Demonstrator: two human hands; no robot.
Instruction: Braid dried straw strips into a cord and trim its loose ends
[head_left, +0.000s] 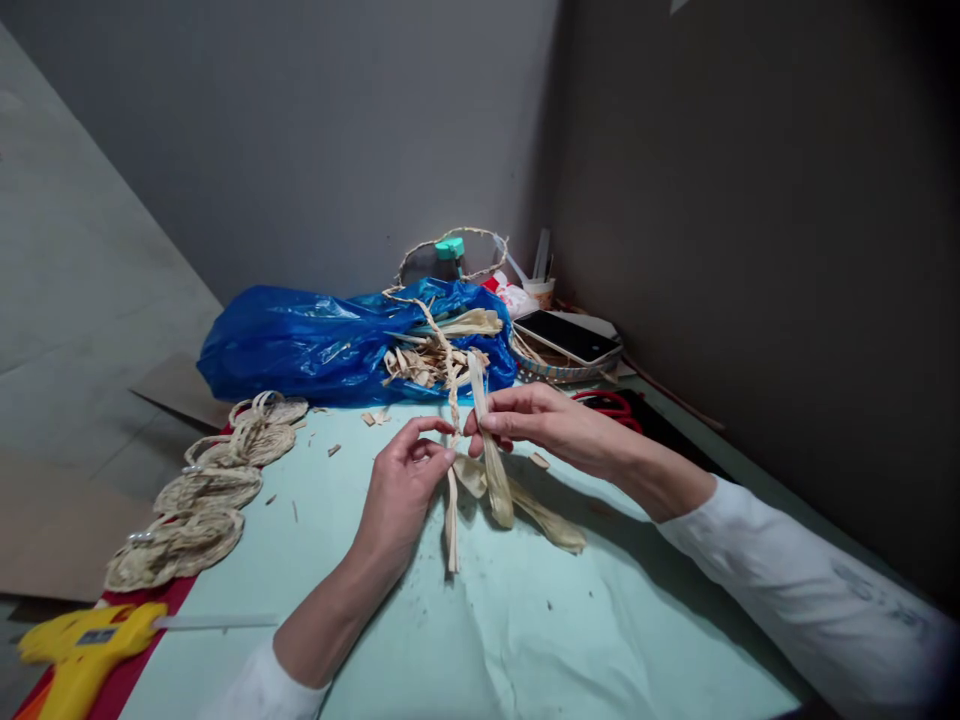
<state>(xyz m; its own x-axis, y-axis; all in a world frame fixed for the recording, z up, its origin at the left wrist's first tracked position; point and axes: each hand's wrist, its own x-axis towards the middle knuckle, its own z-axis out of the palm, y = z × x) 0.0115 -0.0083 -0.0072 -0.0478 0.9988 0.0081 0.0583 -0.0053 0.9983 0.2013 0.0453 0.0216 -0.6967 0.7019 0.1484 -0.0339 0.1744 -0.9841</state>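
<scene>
At centre, your left hand (pixel 397 490) pinches the braided husk cord (pixel 452 385) near its working end, seemingly to keep the plait tight, while your right hand (pixel 529 422) pinches a loose husk strip (pixel 493 470) beside it.

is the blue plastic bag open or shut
Open: the blue bag has its mouth toward the right end, where dry, pale strips show with no plastic over them.

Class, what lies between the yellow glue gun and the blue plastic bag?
Between the glue gun and the blue bag lies a row of woven pieces, on the left side of the head view.
</scene>
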